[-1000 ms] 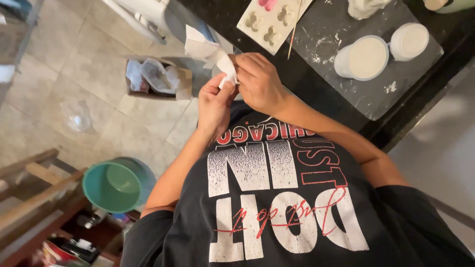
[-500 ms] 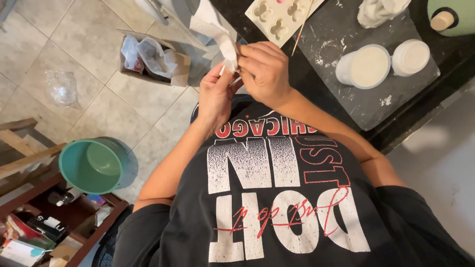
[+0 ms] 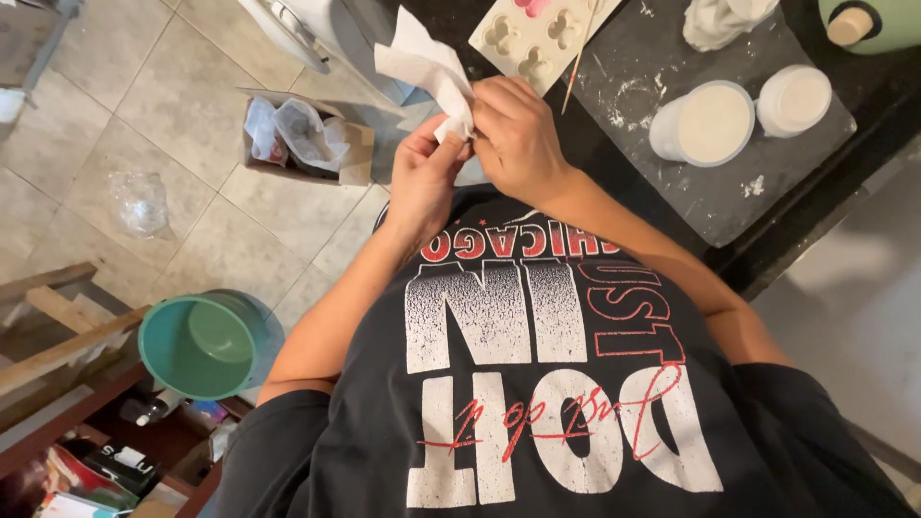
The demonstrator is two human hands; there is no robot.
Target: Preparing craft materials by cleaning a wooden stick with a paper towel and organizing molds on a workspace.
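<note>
Just left of the dark grey slate slab on the black table, both hands pinch a crumpled white paper tissue, left hand steadying from below, right hand folded over, seemingly wiping fingers.

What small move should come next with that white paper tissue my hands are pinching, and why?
Probably draw the tissue through the left hand fingers: both hands, right hand included, pinch only its lower corner, while most of it sticks up loose.
</note>
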